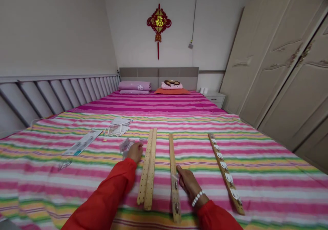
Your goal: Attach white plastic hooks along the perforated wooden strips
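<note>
Several long wooden strips lie lengthwise on a striped bedspread (256, 161). My right hand (188, 184) rests against the middle strip (173, 161), its fingers pinched on a small clear piece beside the strip. My left hand (135, 152) reaches left of the paired strips (148, 168) and closes on a clear plastic packet (125, 144). The right strip (225, 172) carries several white hooks along its length. Both sleeves are red; a white bead bracelet sits on the right wrist.
White packets (119, 127) and a long flat package (82, 143) lie on the bed's left side, with a small wire item (64, 164) nearer. Pillows (134, 86) sit at the headboard. A slatted rail runs along the left; wardrobes (282, 69) stand right.
</note>
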Available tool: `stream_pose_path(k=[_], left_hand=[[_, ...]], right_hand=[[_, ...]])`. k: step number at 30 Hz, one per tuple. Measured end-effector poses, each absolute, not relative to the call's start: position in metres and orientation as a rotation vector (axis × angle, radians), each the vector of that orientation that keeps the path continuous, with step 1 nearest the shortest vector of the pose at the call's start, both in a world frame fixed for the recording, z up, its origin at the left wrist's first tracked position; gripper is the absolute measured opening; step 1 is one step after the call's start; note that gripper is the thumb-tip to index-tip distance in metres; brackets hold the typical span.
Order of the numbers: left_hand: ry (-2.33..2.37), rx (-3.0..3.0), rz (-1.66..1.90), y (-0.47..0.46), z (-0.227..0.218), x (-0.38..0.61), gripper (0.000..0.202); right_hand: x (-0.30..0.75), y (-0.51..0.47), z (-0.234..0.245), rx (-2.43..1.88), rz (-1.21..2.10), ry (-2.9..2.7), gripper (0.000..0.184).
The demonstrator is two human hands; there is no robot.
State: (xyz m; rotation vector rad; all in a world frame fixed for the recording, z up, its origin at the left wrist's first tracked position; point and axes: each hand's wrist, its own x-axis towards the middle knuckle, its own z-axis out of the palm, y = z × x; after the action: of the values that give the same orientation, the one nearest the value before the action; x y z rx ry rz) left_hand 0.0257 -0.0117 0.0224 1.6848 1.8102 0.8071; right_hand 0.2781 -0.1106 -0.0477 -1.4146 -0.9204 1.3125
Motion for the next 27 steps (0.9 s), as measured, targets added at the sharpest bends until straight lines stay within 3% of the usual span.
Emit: stream_pose_path(k=[7,14,22,27], left_hand=[[2.069,1.937,0.621,0.026,0.03,0.022,0.048],[2.219,2.096,0.138,0.036,0.038,0.026,0.035],[2.315,2.128,0.235,0.031,0.057,0.024,0.025],[2.108,1.971,0.681,-0.006,0.065,0.039,0.017]], right_hand=[[0.279,-0.107,-0.055,-1.372,1.323,-0.938,0.055],[0.278,-0.109,-0.055,-1.33,1.335,-0.908,0.055],[0.278,-0.108,-0.058,-1.296,1.34,-0.918,0.056],[0.28,-0.108,-0.056,-1.314,1.353,-0.918,0.053]])
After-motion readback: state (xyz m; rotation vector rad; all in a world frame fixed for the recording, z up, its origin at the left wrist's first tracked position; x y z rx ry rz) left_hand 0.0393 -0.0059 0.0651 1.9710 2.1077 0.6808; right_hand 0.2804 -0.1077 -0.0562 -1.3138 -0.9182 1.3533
